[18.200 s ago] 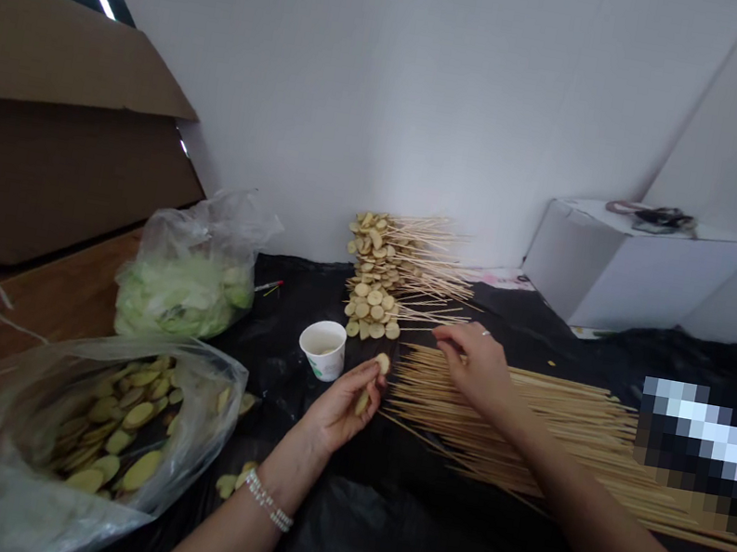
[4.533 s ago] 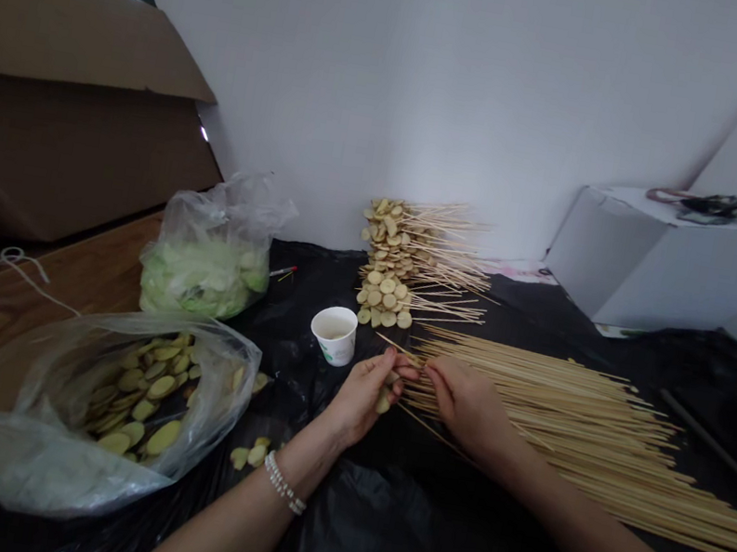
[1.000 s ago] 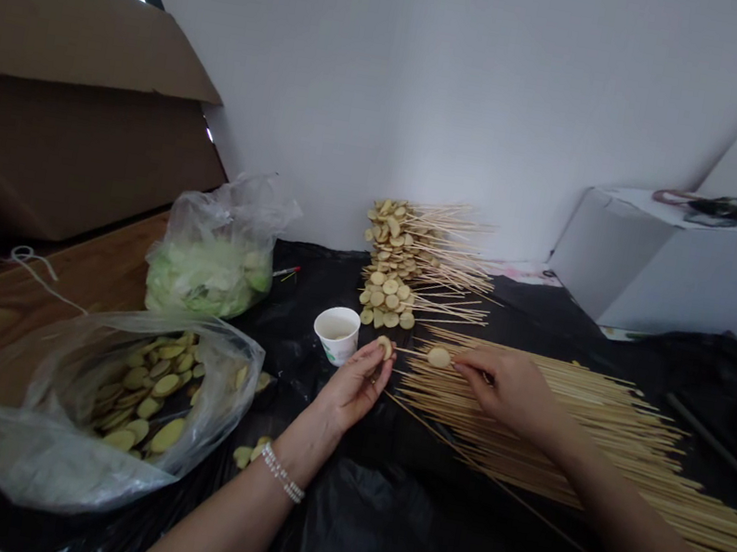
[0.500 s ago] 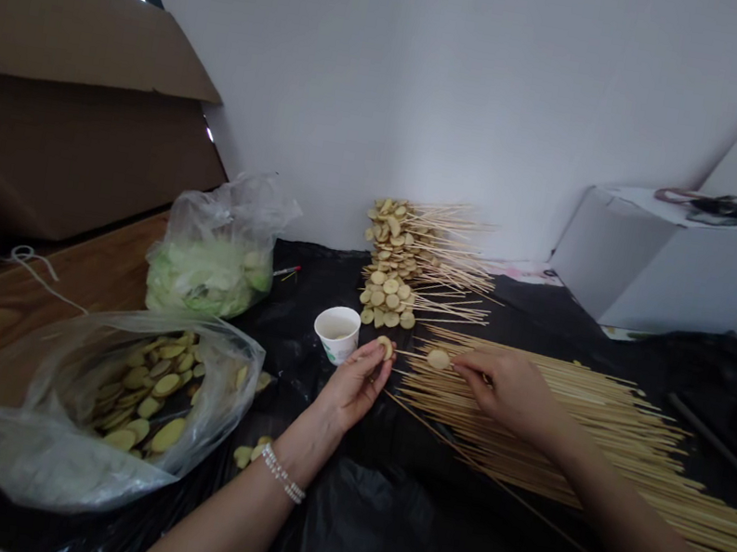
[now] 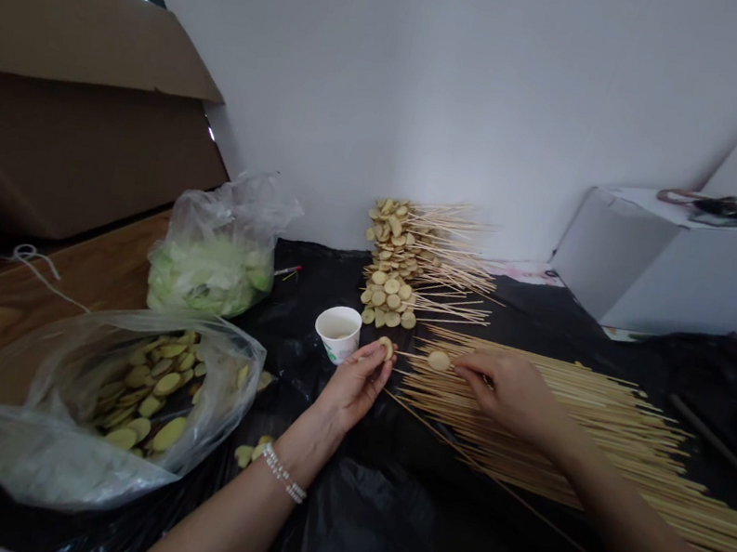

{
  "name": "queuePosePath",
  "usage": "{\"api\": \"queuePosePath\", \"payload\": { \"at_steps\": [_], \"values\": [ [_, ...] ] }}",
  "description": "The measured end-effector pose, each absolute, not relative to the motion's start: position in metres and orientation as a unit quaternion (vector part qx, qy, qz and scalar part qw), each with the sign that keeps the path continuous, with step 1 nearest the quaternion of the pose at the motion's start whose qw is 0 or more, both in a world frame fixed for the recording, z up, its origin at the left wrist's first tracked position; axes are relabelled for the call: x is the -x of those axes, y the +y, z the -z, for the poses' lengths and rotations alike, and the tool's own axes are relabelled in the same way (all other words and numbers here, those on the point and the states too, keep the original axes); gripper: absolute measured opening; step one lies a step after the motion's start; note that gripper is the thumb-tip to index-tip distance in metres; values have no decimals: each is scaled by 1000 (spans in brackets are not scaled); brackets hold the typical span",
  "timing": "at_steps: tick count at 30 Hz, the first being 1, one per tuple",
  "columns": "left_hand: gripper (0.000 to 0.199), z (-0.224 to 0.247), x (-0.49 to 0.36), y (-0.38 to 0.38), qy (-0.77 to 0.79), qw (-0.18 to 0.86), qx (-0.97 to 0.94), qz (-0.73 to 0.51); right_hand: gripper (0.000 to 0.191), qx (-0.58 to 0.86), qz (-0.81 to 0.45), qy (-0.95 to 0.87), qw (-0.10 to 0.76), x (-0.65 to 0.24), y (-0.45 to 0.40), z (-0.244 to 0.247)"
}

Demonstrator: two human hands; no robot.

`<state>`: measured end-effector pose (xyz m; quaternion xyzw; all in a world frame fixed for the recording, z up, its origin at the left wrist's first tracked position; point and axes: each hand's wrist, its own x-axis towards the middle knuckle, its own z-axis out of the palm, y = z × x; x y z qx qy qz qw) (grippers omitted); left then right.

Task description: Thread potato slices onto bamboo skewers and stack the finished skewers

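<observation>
Between the fingertips of my left hand (image 5: 357, 383) is a round potato slice (image 5: 386, 348). My right hand (image 5: 501, 388) pinches a thin wooden skewer (image 5: 408, 354), whose tip points left at that slice. A second potato slice (image 5: 439, 360) is threaded on the skewer, just left of my right fingers. Whether the tip has entered the left slice, I cannot tell. Beneath my right hand lies a wide spread of bare wooden skewers (image 5: 524, 443). Behind my hands is a stack of skewered potato slices (image 5: 390, 294), their sticks pointing right.
A white paper cup (image 5: 337, 332) stands just behind my left hand. To the left, an open plastic bag (image 5: 17, 434) holds many potato slices; behind it sits a bag of pale green vegetables (image 5: 211, 264). Loose slices (image 5: 246, 455) lie by my left wrist. A white box (image 5: 680, 272) is at right.
</observation>
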<state>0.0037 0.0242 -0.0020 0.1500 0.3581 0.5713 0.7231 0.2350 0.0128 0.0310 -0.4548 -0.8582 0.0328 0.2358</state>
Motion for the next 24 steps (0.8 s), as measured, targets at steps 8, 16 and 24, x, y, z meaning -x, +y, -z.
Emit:
{"api": "queuePosePath", "payload": {
  "at_steps": [8, 16, 24],
  "values": [
    [10, 0, -4, 24, 362, 720, -151, -573, 27, 451, -22, -859, 242, -235, 13, -31],
    [12, 3, -3, 24, 358, 721, -158, -572, 27, 453, -19, -855, 252, -234, 12, -31],
    [11, 2, -4, 24, 359, 716, -163, -576, 26, 449, -29, -856, 254, -233, 11, -30]
  ]
}}
